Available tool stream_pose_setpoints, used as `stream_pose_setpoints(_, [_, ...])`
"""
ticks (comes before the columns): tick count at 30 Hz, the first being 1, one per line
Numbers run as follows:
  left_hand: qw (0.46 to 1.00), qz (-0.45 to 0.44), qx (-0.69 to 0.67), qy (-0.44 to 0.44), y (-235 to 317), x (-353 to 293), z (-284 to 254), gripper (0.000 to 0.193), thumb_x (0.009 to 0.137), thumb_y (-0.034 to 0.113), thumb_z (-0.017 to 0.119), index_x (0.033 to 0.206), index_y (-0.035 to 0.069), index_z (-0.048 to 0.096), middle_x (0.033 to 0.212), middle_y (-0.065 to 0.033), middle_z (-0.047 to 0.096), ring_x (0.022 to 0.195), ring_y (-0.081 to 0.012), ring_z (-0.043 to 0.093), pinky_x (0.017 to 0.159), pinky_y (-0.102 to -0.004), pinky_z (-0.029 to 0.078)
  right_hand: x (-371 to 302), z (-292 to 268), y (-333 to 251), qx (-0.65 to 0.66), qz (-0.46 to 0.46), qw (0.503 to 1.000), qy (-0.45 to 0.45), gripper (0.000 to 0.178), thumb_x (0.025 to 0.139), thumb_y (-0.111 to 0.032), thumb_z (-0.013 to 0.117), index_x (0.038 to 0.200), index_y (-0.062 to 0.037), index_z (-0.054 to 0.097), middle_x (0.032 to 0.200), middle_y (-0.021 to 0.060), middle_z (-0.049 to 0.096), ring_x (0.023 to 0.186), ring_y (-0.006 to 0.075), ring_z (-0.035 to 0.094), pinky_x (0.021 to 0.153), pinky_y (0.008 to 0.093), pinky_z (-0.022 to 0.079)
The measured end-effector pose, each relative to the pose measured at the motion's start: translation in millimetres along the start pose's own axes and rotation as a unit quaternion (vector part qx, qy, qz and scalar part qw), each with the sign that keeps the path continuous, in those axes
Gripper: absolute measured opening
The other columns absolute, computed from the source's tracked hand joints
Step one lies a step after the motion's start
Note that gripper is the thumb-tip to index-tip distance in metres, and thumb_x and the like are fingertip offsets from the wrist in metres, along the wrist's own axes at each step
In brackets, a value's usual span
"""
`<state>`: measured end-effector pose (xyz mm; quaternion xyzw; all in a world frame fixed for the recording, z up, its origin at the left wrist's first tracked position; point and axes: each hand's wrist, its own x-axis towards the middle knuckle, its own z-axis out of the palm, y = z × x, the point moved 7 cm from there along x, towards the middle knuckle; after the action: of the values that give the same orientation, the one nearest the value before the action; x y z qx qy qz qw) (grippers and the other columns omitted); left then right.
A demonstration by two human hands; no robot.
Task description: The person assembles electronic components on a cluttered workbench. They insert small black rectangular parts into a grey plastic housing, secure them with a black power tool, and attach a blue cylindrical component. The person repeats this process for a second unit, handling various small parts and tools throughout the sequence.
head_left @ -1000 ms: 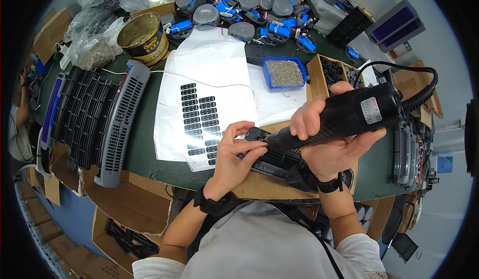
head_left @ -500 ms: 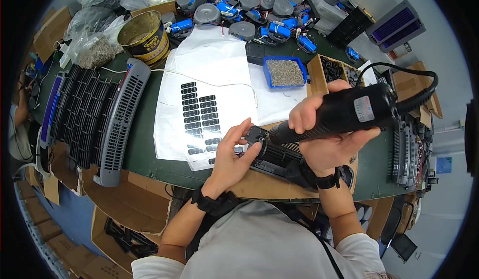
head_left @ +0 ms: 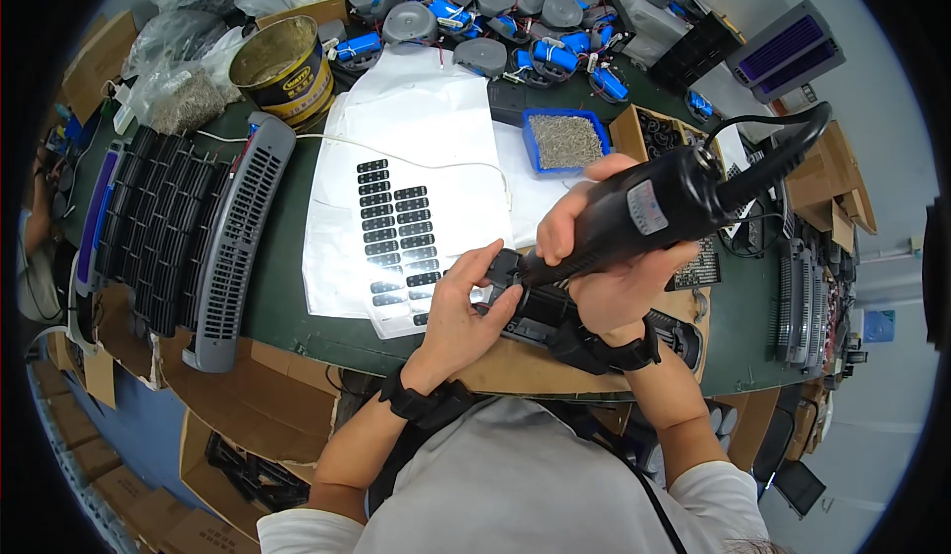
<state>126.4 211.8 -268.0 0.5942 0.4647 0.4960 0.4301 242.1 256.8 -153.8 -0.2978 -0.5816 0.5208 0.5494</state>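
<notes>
**1 corded power screwdriver [head_left: 634, 212] angled down onto 1 black slatted housing [head_left: 543, 308]**

The dark green worktop [head_left: 272, 306] carries everything within reach. A white sheet [head_left: 436, 99] covers its middle, from near the back edge toward the front. By the left edge leans a grey vented panel [head_left: 243, 237], beside black slats. At the front edge, right of centre, lies a cardboard pad [head_left: 485, 371]; the housing rests on it, partly hidden by the hands. Above the housing, the screwdriver's tapered nose meets its left end. A black-and-yellow bucket [head_left: 312, 84] stands toward the back left corner. The right hand [head_left: 604, 277] is wrapped around the screwdriver. The left hand [head_left: 456, 321] has thumb and index finger parted at the housing's left end; I cannot tell whether they squeeze it. Behind the tool sits a blue tray [head_left: 536, 158] of small grey pieces. Smallest are the black rounded plates [head_left: 379, 223], in 2 columns on the sheet.
</notes>
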Motion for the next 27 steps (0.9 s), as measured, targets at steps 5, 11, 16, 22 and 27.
stream_pose_setpoints(5, [1.0,0.01,-0.007,-0.005,-4,-3,1,0.056,0.079,0.007,0.073,0.131,-0.004,0.055,0.111,-0.0167,0.064,0.095,-0.0256,0.064,0.08,-0.0332,0.05,0,7,2,-0.029,0.037,0.999,-0.015,0.1,0.069,-0.096,0.033,0.113,-0.0064,0.044,0.066,0.0086,0.054,0.056,0.0168,0.052,0.055,0.031,0.045])
stream_pose_setpoints(11, [1.0,0.012,-0.013,-0.004,-2,-3,1,0.055,0.079,0.007,0.073,0.129,-0.005,0.055,0.113,-0.0179,0.063,0.097,-0.0262,0.064,0.082,-0.0331,0.05,1,5,12,0.004,0.07,0.998,-0.009,0.102,0.065,-0.099,0.032,0.108,-0.0062,0.044,0.064,0.0074,0.052,0.055,0.0161,0.051,0.053,0.0301,0.043])
stream_pose_setpoints(16, [1.0,0.015,-0.014,-0.006,0,-3,0,0.055,0.079,0.007,0.073,0.129,-0.006,0.055,0.112,-0.0179,0.063,0.096,-0.0262,0.064,0.082,-0.0326,0.05,0,6,11,-0.004,0.06,0.998,-0.014,0.102,0.066,-0.099,0.031,0.109,-0.0068,0.044,0.064,0.0069,0.052,0.056,0.0158,0.05,0.055,0.03,0.043])
stream_pose_setpoints(22, [0.999,0.001,-0.004,-0.051,-5,-4,3,0.07,0.078,0.015,0.079,0.137,-0.005,0.048,0.118,-0.0135,0.057,0.104,-0.0224,0.055,0.089,-0.0315,0.045,-5,-6,3,0.04,0.025,0.998,0.029,0.101,0.07,-0.096,0.033,0.12,-0.0091,0.044,0.064,0.0059,0.052,0.056,0.0172,0.05,0.057,0.0325,0.043])
stream_pose_setpoints(27, [0.993,0.056,0.052,-0.091,9,-10,7,0.116,0.055,0.031,0.095,0.147,-0.004,0.033,0.135,-0.0188,0.041,0.125,-0.0321,0.046,0.104,-0.0371,0.039,-22,-10,-26,0.163,0.002,0.986,0.035,0.101,0.071,-0.095,0.031,0.121,-0.008,0.041,0.067,0.0084,0.053,0.058,0.0179,0.051,0.06,0.0342,0.044])
